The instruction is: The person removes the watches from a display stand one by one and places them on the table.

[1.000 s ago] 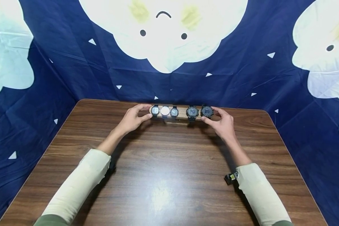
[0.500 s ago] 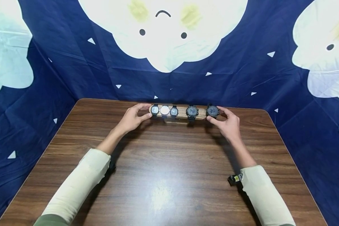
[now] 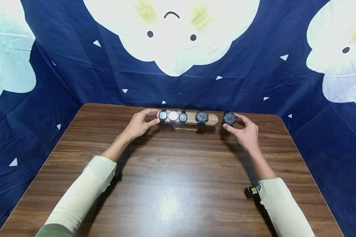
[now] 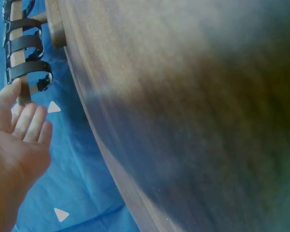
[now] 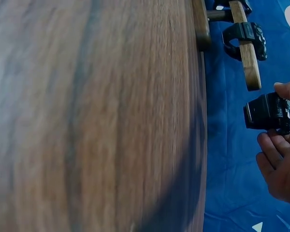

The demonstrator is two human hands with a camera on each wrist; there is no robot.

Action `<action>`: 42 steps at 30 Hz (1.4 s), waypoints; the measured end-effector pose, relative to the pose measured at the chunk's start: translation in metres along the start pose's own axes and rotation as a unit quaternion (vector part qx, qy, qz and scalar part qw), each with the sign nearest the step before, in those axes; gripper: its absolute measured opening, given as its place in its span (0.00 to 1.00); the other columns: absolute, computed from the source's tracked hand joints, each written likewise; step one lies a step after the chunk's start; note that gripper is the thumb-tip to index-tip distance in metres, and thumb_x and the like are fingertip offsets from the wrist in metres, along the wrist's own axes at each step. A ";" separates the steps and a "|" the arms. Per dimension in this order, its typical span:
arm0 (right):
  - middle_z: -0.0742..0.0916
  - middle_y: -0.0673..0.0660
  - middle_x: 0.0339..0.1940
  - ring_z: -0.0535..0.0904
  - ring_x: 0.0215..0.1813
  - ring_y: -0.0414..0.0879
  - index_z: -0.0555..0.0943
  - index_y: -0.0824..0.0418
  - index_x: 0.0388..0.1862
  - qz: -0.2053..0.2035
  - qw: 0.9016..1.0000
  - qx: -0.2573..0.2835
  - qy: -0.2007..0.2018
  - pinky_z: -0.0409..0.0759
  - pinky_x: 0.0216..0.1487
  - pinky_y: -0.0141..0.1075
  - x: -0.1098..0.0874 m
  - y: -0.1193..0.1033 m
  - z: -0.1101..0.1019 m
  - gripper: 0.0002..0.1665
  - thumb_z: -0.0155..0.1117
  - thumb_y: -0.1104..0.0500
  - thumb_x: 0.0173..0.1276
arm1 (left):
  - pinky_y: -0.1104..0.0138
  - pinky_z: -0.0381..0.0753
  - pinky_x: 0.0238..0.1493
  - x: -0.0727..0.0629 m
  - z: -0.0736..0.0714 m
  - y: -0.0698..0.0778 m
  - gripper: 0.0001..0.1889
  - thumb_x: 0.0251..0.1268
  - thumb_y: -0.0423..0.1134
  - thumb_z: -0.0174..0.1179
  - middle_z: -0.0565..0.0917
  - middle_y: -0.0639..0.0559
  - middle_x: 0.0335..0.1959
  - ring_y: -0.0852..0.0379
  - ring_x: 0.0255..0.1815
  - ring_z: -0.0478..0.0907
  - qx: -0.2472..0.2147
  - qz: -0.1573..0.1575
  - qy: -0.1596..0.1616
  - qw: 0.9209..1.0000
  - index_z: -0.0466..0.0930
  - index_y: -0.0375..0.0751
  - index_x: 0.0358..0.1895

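A wooden watch stand (image 3: 213,119) with a raised horizontal bar stands near the table's back edge. Several wristwatches are strapped round its bar; a round dark one (image 3: 201,117) sits nearest the bar's right end. My left hand (image 3: 138,124) grips the bar's left end between thumb and fingers, beside a square-faced watch (image 3: 163,115). With thumb and fingers my right hand (image 3: 245,132) pinches a chunky black wristwatch (image 3: 229,118), held off the bar's right end. In the right wrist view a gap shows between this watch (image 5: 267,112) and the bar end (image 5: 252,77).
The brown wooden table (image 3: 178,177) spreads in front of the stand, with a glare spot near its middle. Right behind its back edge hangs a dark blue cloth (image 3: 243,82) with white clouds and small triangles. Similar cloth flanks both sides.
My right hand has drawn the black wristwatch rightward along the bar and off its right end. The left hand has stayed in place on the bar's left end.
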State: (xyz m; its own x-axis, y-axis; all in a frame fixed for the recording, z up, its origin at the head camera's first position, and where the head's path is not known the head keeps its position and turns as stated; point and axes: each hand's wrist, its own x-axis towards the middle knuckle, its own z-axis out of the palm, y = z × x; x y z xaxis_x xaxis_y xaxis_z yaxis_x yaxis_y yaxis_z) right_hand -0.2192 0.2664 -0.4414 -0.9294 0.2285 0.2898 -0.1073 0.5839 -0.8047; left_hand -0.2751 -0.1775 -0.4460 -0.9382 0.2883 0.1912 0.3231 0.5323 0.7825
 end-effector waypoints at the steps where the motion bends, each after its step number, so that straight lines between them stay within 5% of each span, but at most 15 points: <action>1: 0.93 0.68 0.61 0.89 0.65 0.67 0.89 0.58 0.71 0.004 1.000 -0.003 -0.001 0.82 0.67 0.50 0.000 0.000 -0.002 0.38 0.91 0.51 0.62 | 0.42 0.78 0.82 0.000 0.000 0.000 0.26 0.79 0.39 0.73 0.88 0.35 0.71 0.37 0.76 0.83 0.001 0.000 0.000 1.000 0.82 0.36 0.74; 6: 0.93 0.69 0.62 0.89 0.65 0.66 0.88 0.59 0.71 0.020 1.000 -0.012 -0.006 0.81 0.64 0.43 -0.003 0.003 -0.008 0.39 0.90 0.51 0.63 | 0.41 0.78 0.82 0.000 -0.001 -0.001 0.26 0.79 0.39 0.73 0.87 0.35 0.71 0.36 0.77 0.82 0.004 0.001 -0.001 1.000 0.82 0.36 0.74; 12: 0.93 0.68 0.62 0.89 0.65 0.65 0.88 0.58 0.71 0.028 1.000 -0.012 -0.003 0.82 0.67 0.47 -0.006 0.006 -0.014 0.39 0.90 0.51 0.63 | 0.42 0.78 0.81 0.001 0.000 0.000 0.26 0.79 0.39 0.73 0.88 0.35 0.71 0.37 0.76 0.83 0.010 0.002 -0.002 1.000 0.82 0.36 0.74; 27: 0.95 0.66 0.60 0.91 0.60 0.59 0.88 0.58 0.71 0.030 0.999 -0.015 -0.003 0.82 0.59 0.29 -0.007 0.012 -0.026 0.38 0.91 0.52 0.63 | 0.42 0.79 0.81 0.001 0.000 -0.001 0.26 0.79 0.39 0.73 0.87 0.35 0.71 0.37 0.77 0.82 0.009 0.000 -0.002 1.000 0.82 0.35 0.74; 36: 0.94 0.71 0.59 0.84 0.44 0.24 0.88 0.61 0.71 0.036 0.999 0.012 -0.004 0.81 0.50 0.14 -0.004 0.019 -0.033 0.38 0.91 0.57 0.62 | 0.42 0.78 0.81 0.001 -0.001 0.000 0.26 0.80 0.39 0.73 0.87 0.35 0.72 0.37 0.77 0.81 0.009 -0.003 -0.005 1.000 0.81 0.35 0.75; 42: 0.95 0.66 0.57 0.83 0.39 0.19 0.87 0.60 0.72 0.041 0.999 0.016 -0.001 0.81 0.44 0.14 -0.001 0.025 -0.037 0.40 0.91 0.59 0.61 | 0.42 0.78 0.81 0.002 -0.001 0.001 0.27 0.80 0.39 0.73 0.86 0.35 0.73 0.38 0.78 0.81 0.008 -0.005 -0.006 1.000 0.81 0.36 0.75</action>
State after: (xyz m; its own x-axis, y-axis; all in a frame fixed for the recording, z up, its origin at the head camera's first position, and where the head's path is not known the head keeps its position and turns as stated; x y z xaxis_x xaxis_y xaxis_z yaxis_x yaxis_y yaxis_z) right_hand -0.2075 0.3092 -0.4425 -0.9360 0.2739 0.2210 -0.0412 0.5383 -0.8417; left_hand -0.2765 -0.1774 -0.4448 -0.9399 0.2925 0.1760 0.3156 0.5479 0.7747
